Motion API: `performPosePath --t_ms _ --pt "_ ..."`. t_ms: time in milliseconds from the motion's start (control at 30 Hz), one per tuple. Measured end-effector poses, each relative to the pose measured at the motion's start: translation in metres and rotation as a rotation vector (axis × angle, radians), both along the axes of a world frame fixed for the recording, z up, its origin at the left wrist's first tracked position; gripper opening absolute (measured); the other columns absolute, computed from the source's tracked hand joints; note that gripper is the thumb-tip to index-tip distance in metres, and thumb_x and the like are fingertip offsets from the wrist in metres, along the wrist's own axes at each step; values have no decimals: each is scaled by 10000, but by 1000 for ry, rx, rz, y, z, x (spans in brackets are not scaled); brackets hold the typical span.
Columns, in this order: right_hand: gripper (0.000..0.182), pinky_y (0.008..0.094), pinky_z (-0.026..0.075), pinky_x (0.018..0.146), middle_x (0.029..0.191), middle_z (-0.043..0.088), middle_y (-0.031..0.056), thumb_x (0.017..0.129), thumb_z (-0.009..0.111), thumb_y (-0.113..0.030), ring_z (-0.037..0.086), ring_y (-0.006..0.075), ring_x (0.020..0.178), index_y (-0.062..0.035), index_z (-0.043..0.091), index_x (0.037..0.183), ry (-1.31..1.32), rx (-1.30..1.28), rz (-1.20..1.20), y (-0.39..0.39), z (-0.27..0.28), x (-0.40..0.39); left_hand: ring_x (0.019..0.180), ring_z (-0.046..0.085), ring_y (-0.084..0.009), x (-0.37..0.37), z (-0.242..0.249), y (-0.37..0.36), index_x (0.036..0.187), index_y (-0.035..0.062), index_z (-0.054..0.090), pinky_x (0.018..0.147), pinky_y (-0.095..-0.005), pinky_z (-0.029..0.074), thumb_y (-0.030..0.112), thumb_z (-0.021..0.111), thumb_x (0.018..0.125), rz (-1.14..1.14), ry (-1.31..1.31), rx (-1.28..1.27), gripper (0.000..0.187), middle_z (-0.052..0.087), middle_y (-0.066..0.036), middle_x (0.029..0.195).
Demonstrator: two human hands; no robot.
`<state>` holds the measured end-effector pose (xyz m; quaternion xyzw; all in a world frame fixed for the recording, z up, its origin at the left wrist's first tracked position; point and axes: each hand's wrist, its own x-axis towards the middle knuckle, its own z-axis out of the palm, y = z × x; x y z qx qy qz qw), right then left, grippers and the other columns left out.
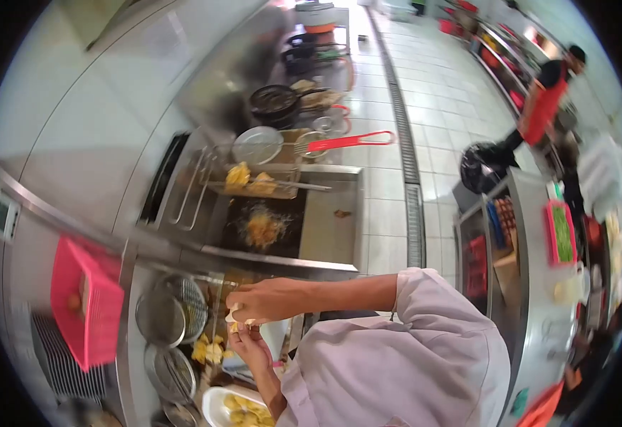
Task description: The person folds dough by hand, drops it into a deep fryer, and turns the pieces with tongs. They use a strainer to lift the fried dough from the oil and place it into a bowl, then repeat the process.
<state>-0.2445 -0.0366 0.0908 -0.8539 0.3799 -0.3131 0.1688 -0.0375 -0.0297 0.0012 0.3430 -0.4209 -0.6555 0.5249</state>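
Note:
Both my hands meet over the counter beside the fryer, around a small pale yellow piece of food (235, 317) that looks like folded dough. My right hand (268, 300) pinches it from above, and the fingers of my left hand (250, 347) close on its lower side. Several yellow folded pieces (209, 350) lie just left of my left hand. Below, a white tray (212, 407) holds more flat yellow pieces (245, 410). In the fryer (289, 265), a golden clump (262, 229) bubbles in dark oil. Yellow fried pieces (238, 176) rest on a rack above it.
Metal strainers (161, 319) and a pink basket (104, 313) stand on the left. A red-handled slotted turner (350, 142) sticks out past the fryer. A black pan (274, 103) sits further back. Across the tiled floor, a person in a red apron (544, 107) stands near a black bin bag (483, 167).

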Motion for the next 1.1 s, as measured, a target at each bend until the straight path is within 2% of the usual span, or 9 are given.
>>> performPosePath --t_ms 200,233,533,700,733,800,833,900,1100 --pt "197 438 582 893 1279 577 112 867 751 -162 667 328 1100 -54 668 1010 -138 128 -230 42 4 -26 1080 659 -142 -45 22 -2 1421 58 516 932 -339 557 293 570 1103 -232 24 -41 399 651 -81 1305" --pt "243 461 565 855 1172 602 118 791 802 -113 678 335 1031 -48 694 999 -202 81 -267 54 11 -29 1076 661 -151 -42 16 -3 1409 69 515 912 -343 551 322 564 1105 -269 3 0 398 653 -72 1298" --pt "251 442 566 877 1187 617 111 776 810 -106 679 337 1070 -56 720 1005 -183 -23 -536 120 9 -8 1059 675 -170 -32 25 2 1324 20 558 894 -326 557 241 582 1098 -567 -98 -104 316 659 -87 1253" --pt "264 389 499 1037 1295 618 127 817 751 -122 620 306 1204 -57 693 1066 -199 -54 -548 146 16 -6 1265 621 -245 -40 54 28 1430 24 568 1020 -388 555 241 505 1103 -585 -338 -224 398 611 -119 1397" --pt "245 382 493 1057 1292 637 131 848 758 -146 608 304 1242 -66 712 1076 -190 -225 -593 158 20 -8 1269 621 -244 -42 67 35 1425 18 571 1031 -405 548 289 478 1099 -625 -240 -175 434 609 -117 1407" --pt "241 415 552 988 1265 662 123 861 822 -145 649 309 1184 -56 715 1058 -380 -226 -632 176 41 -8 1182 645 -189 -35 73 33 1396 -2 588 1021 -370 537 266 561 1081 -749 -174 -194 414 646 -78 1314" --pt "243 394 588 909 1276 666 121 827 844 -84 682 298 1117 -45 706 1023 -413 -133 -667 185 60 -2 1114 648 -145 -37 97 47 1322 -15 621 978 -324 551 193 619 1063 -692 -283 -339 332 659 -58 1230" --pt "247 347 609 830 1287 684 119 790 872 -44 724 253 1036 -50 711 978 -431 -158 -672 194 76 5 1067 643 -114 -38 122 59 1213 -24 640 923 -283 563 155 635 1061 -707 -150 -302 234 663 -46 1159" --pt "220 347 617 846 1310 688 103 758 870 -18 732 249 1024 -35 691 886 -398 -107 -581 192 97 25 1104 627 -117 -9 145 68 1228 -23 623 951 -285 533 77 640 1053 -711 -52 -293 203 660 -64 1188"
